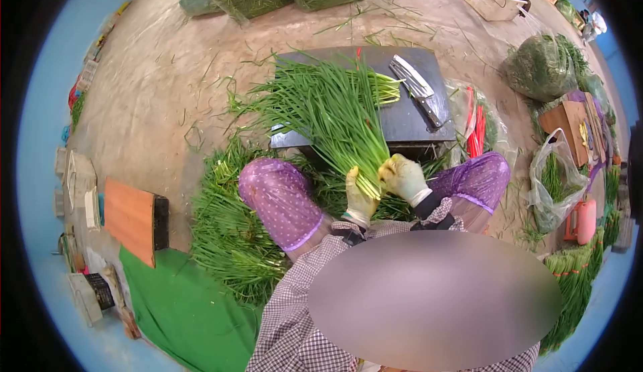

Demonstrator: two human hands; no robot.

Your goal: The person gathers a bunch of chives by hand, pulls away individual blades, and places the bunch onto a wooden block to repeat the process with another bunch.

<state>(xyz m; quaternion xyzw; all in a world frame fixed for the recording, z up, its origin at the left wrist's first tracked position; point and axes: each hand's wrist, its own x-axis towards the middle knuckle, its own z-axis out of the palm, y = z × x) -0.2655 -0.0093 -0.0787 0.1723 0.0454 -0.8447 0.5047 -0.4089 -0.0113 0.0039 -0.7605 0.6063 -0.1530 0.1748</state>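
Both my hands wear pale, stained gloves and grip a bunch of garlic chives (358, 141) near its white stem ends. My left hand (362, 201) holds the ends from the left, its thumb along the stems. My right hand (404, 176) is closed against the right side of the bunch, its fingers curled. The leaves fan up and left over a dark board (418, 120). More chives lie on the board with pale ends (388, 89) to the right. A cleaver (418, 89) rests there too, handle toward me.
Loose chives (228, 238) are heaped on the floor at left, beside a green cloth (194, 305). Red strips (476, 124) lie in a plastic bag right of the board. Stuffed bags of greens (542, 67) stand around, and tied bundles (569, 285) lie at lower right.
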